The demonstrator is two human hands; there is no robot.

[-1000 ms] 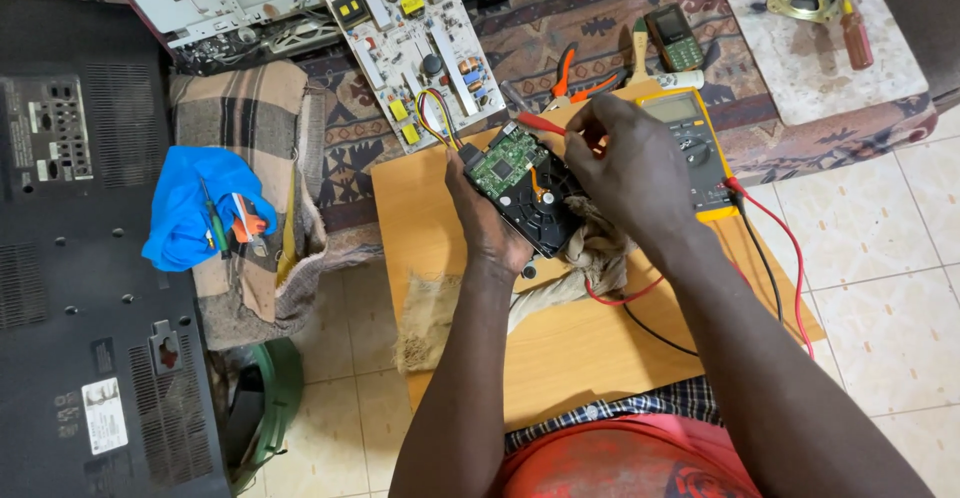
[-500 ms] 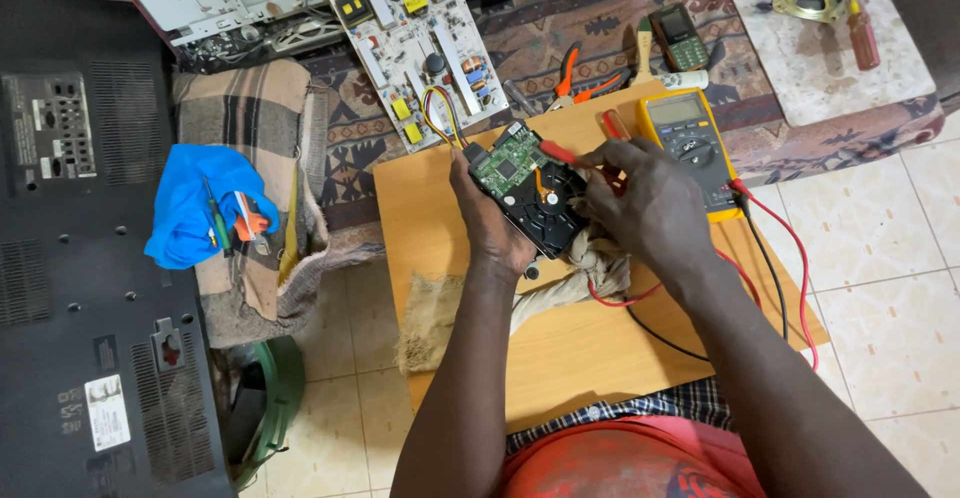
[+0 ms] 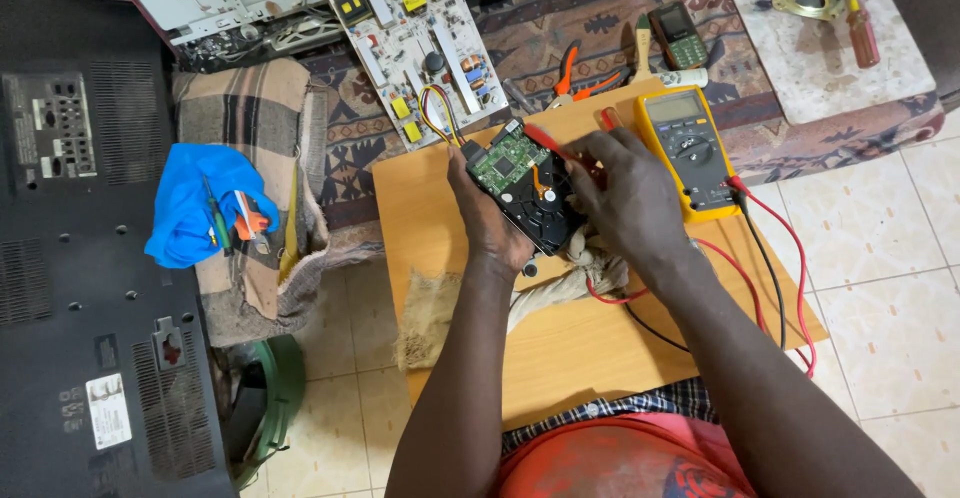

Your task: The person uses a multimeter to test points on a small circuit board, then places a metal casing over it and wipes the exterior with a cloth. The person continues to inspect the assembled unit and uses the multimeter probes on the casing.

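**Drive held over the board, probe on its circuit side**

Left hand [image 3: 492, 220] grips the black rectangular hard drive with green circuit board [image 3: 523, 184] from its left edge, tilted, above the light wooden board [image 3: 580, 358]. Right hand [image 3: 628, 196] is closed around a red-tipped test probe [image 3: 548, 142], tip resting on the drive's circuit side. Yellow handheld multimeter [image 3: 688, 150] lies just beside the right hand, red and black leads [image 3: 790, 278] trailing off the board edge (second probe hidden). Knotted off-white rag [image 3: 572, 274] sits under the drive. Large white power-supply circuit board [image 3: 410, 28] lies on the patterned rug behind.
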